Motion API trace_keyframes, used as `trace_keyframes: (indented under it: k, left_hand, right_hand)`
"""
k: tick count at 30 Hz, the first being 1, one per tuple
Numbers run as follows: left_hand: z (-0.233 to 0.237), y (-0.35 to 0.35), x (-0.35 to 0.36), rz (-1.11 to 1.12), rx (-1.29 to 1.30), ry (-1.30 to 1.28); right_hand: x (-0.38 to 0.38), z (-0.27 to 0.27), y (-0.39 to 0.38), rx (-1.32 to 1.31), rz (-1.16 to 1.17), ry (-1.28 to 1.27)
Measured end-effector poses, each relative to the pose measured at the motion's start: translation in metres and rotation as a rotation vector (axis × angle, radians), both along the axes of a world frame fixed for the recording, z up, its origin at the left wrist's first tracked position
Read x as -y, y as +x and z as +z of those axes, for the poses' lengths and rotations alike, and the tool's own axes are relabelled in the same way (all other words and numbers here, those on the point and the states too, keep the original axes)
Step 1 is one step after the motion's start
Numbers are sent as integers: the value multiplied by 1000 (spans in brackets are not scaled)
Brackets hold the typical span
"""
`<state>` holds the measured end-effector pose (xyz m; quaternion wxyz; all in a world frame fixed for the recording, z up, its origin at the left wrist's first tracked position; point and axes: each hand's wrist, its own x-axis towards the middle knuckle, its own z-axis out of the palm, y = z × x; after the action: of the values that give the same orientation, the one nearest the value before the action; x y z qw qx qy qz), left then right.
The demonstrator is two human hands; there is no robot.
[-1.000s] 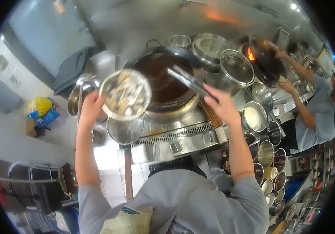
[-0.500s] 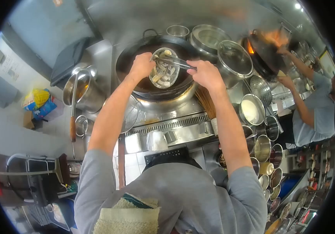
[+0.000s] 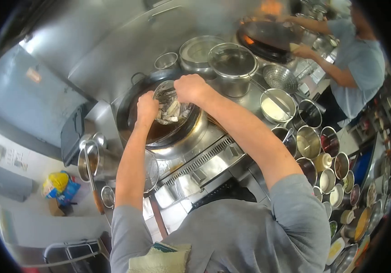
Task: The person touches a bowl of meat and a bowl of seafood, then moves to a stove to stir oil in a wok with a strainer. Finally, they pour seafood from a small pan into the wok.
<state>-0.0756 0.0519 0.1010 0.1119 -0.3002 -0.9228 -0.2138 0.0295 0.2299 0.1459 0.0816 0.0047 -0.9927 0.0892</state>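
An oval metal-looking dish [image 3: 162, 85] of pale food pieces [image 3: 173, 109], grey along some edges, is tilted over a large dark wok [image 3: 127, 108]. My left hand [image 3: 147, 109] is closed on the dish's left rim. Fingers curled, my right hand [image 3: 191, 88] is at the upper right of the dish, around metal tongs that are now mostly hidden behind the hand. The pieces bunch toward the low side of the dish. Brownish residue or liquid coats the wok's inside, and its two-handled body sits on the steel range.
Right of the wok stand a lidless pot [image 3: 233, 61], a perforated skimmer [image 3: 280, 78] and a white-filled bowl [image 3: 277, 105]. Several metal tubs line the right. A person [image 3: 357, 59] works at a flaming wok [image 3: 268, 38]. At left is a pot [image 3: 102, 164] with a long-handled ladle.
The view has turned to the right. The dish has tipped further over the wok, and my right hand has come across close to its rim, hiding the tongs.
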Motion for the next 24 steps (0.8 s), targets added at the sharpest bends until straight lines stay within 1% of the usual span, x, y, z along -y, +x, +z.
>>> trace_keyframes:
  k: [2,3,5,6,7,10,13,15,16,17,19,22,24]
  left_hand:
    - [-2,-6,-5,18,-7,-32]
    - [-1,-6,-5,-10,-30,-37]
    - [3,-6,-8,-10,-23,-27]
    - [4,-5,-10,-5,-15,-22]
    - [6,-3,-11,-13,-39,-30]
    - [4,-9,-7,19,-52,-71]
    - [3,-5,-4,-48,-171,16]
    - [0,-6,-1,-38,-177,-11]
    - [0,-7,-1,-34,-185,-19]
    - [3,-2,-1,-8,-166,-26]
    - [8,8,1,41,-131,-41]
    - [7,-1,10,9,-108,12]
    - [6,-2,13,-15,-153,41]
  right_hand:
    - [-4,5,2,9,15,19]
    - [-6,7,2,13,26,30]
    - [-9,11,2,-5,20,7]
    - [-11,10,1,-11,22,-4]
    - [-13,-1,-7,-27,41,4]
    - [-19,3,-3,-20,70,24]
    - [-18,13,0,-15,29,-70]
    - [-14,-5,-11,-47,72,-65]
    - [-14,-14,-17,-68,92,-57]
    - [-15,-9,-11,-37,111,10]
    - [-19,-7,-7,-41,114,24]
    - [-21,1,-4,-65,126,87]
    - [-18,-3,-4,-80,140,129]
